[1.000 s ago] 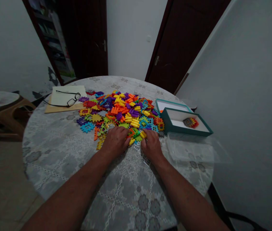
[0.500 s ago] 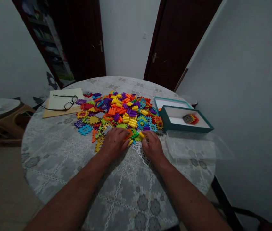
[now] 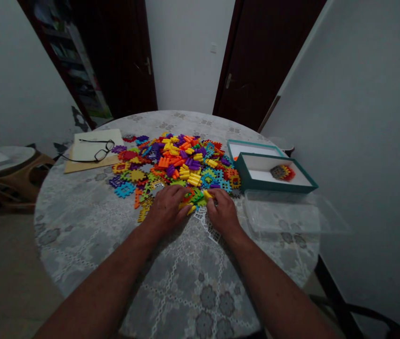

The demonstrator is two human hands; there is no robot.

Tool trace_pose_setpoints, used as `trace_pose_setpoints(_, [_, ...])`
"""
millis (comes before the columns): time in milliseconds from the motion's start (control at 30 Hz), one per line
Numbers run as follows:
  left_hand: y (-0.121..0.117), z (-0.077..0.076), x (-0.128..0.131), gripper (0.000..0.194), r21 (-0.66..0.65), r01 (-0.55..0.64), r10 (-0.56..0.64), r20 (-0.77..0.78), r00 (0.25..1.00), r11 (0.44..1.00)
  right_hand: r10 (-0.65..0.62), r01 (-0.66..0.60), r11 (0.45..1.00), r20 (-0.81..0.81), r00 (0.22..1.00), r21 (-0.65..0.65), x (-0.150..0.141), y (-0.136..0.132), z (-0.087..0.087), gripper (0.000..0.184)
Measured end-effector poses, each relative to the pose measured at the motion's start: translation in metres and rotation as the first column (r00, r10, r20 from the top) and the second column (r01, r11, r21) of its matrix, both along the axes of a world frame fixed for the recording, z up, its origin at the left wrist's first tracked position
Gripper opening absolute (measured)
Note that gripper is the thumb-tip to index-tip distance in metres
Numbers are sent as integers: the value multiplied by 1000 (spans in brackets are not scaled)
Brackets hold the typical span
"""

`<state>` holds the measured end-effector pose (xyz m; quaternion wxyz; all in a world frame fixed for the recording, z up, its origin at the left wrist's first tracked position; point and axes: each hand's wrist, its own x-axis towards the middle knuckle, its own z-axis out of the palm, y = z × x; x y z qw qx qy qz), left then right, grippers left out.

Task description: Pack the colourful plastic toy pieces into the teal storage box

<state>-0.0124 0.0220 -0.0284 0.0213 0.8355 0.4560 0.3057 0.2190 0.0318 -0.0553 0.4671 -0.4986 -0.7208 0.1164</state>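
A heap of plastic building pieces [image 3: 171, 155] in many colours lies on the round table, toothed gear shapes and ribbed connectors among them. At its near edge my left hand [image 3: 167, 207] is closed on a yellow piece [image 3: 191, 210] whose end shows by the thumb. My right hand [image 3: 223, 209] pinches a yellow connector [image 3: 207, 195] between thumb and fingers. Between the hands lie green and orange pieces [image 3: 197, 195]; whether they are joined to the yellow ones I cannot tell. White lattice pieces [image 3: 211, 230] rest on the cloth beside my right hand.
To the right stand a teal open box [image 3: 273, 186] with a red, yellow and grey object [image 3: 282, 173] inside, its lid [image 3: 252, 143] and a clear plastic container [image 3: 281, 216]. Glasses [image 3: 104, 150] lie on papers [image 3: 79, 165] at the left. A patterned cloth [image 3: 171, 287] covers the table.
Both hands stay at the same spot near the heap, with slight finger movement. The yellow connector in my right hand has tilted a little. The view has shifted slightly.
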Motion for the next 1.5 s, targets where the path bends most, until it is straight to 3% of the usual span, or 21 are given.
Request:
trace_pose_setpoints(167, [-4, 9, -1, 33, -53, 82, -88, -120, 989, 995, -44, 38, 998, -128, 991, -44, -3, -4, 8, 28])
trace_pose_setpoints(333, [-4, 10, -1, 20, -49, 63, -70, -152, 986, 997, -46, 16, 991, -225, 973, -133, -6, -7, 14, 25])
trace_pose_setpoints(500, [1, 4, -1, 16, -15, 58, -59, -78, 995, 998, -55, 0, 984, -303, 951, -179, -5, -10, 18, 22])
trace_pose_setpoints(667, [-1, 6, 0, 19, 45, -41, 40, 29, 999, 998, -61, -17, 978, -367, 928, -206, -7, -16, 23, 23])
trace_pose_setpoints(900, [-2, 7, -3, 24, 72, -113, 102, 134, 986, 991, -109, -47, 947, -454, 885, -318, -14, -17, 12, 25])
trace_pose_setpoints(1000, [-1, 6, -2, 25, 43, -119, 110, 173, 979, 992, -120, -51, 937, -455, 882, -346, -15, -16, 9, 26])
trace_pose_setpoints(1200, [2, 0, 2, 26, -9, -104, 102, 285, 953, 995, -42, -57, 968, -384, 923, -244, -10, -18, 9, 23])
trace_pose_setpoints(1367, [0, -1, 8, 27, -58, -72, 87, 337, 937, 996, -95, -13, 957, -353, 931, -291, -1, -15, 6, 27])
trace_pose_setpoints(1500, [-4, -2, 12, 23, -26, -12, 20, 326, 945, 1000, -119, 17, 957, -340, 933, -289, 3, -14, 8, 30])
